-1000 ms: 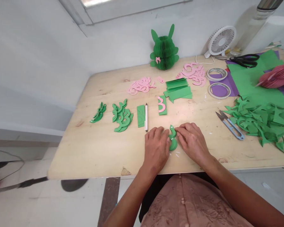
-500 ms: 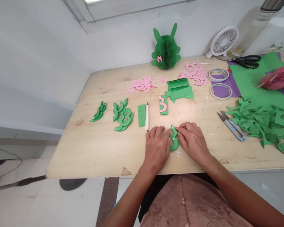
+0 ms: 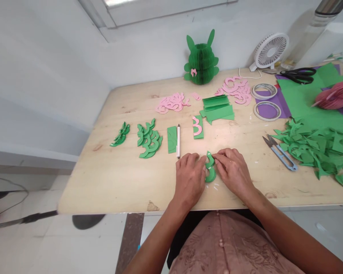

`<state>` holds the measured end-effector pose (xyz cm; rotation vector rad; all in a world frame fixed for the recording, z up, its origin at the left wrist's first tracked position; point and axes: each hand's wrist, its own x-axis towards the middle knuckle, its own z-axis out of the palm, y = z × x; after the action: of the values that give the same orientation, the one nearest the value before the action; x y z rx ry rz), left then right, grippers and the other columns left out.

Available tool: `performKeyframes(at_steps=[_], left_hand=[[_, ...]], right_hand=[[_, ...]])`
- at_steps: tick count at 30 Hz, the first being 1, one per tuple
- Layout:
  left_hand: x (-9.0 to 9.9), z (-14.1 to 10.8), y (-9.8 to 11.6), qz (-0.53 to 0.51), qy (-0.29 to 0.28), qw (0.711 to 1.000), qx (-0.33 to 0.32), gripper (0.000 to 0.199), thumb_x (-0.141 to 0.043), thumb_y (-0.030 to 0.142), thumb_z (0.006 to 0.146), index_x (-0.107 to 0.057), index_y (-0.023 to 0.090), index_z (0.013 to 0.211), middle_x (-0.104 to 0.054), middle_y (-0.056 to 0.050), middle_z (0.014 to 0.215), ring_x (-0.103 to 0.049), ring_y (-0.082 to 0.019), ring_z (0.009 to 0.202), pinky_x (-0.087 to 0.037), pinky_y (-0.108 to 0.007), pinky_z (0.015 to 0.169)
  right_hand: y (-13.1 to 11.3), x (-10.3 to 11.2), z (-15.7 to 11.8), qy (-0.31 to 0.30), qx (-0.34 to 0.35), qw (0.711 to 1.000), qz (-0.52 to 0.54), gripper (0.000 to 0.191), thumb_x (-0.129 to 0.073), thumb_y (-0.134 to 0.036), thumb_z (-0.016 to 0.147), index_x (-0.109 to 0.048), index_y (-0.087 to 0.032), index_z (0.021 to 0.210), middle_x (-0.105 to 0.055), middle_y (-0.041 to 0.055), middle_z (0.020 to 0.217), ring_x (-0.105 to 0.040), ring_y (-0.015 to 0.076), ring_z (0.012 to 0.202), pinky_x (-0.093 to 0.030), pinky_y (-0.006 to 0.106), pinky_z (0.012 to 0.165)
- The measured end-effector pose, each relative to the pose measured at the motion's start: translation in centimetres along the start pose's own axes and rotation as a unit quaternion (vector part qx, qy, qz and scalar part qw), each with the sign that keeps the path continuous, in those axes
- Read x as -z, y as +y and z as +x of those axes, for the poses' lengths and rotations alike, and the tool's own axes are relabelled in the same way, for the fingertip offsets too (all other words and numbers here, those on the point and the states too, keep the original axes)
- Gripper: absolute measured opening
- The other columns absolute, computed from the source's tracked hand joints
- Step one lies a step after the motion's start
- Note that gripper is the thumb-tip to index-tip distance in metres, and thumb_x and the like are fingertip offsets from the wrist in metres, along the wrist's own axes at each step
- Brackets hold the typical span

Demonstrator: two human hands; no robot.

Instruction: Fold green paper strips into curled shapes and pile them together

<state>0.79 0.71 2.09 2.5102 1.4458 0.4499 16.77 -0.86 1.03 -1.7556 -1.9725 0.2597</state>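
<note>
A green wavy paper cutout (image 3: 210, 174), its outline like a 3, lies on the table between my hands with small white strips on it. My left hand (image 3: 190, 176) holds its left edge, thumb and fingertips pressed on the paper. At the upper right edge, my right hand (image 3: 232, 167) pinches with thumb and forefinger; anything small inside that pinch is hidden. Just beyond my left hand lies a white pen (image 3: 178, 141) beside a green paper rectangle (image 3: 172, 139). A pink wavy cutout (image 3: 197, 126) rests on another green piece.
Stacked green cutouts (image 3: 150, 141) lie left. Pink cutouts (image 3: 173, 102) and folded green strips (image 3: 218, 110) sit farther back. Right are blue thread snips (image 3: 282, 154), green scraps (image 3: 317, 148), tape rolls (image 3: 267, 110) and black scissors (image 3: 298, 75). A green paper figure (image 3: 201, 62) and fan (image 3: 271, 51) stand behind.
The view has shifted very slightly. Both hands and the green paper cutout stay in practically the same place.
</note>
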Motion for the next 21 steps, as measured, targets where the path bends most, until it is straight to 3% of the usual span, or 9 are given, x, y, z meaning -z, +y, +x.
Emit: performKeyframes(at_steps=[10,21], left_hand=[[-0.4,-0.4,0.7,0.021,-0.013,0.999,-0.033,0.036,-0.041,0.031,0.089,-0.052,0.026,0.123,-0.054,-0.008,0.115,-0.042,-0.027,0.111,-0.035,-0.043,0.09],[-1.1,-0.7,0.8,0.025,0.006,0.999,-0.031,0.038,-0.044,0.032,0.087,-0.052,0.02,0.122,-0.054,-0.008,0.125,-0.043,-0.027,0.115,-0.034,-0.044,0.094]], right_hand=[[0.1,0.0,0.0,0.001,0.0,1.0,-0.005,0.024,-0.045,-0.021,0.088,-0.067,-0.019,0.097,-0.062,0.0079,0.093,-0.05,0.022,0.086,-0.039,0.035,0.073],[-0.1,0.2,0.1,-0.008,0.001,1.0,-0.006,0.025,-0.044,-0.021,0.089,-0.067,-0.02,0.098,-0.061,0.0078,0.093,-0.05,0.0217,0.086,-0.038,0.035,0.074]])
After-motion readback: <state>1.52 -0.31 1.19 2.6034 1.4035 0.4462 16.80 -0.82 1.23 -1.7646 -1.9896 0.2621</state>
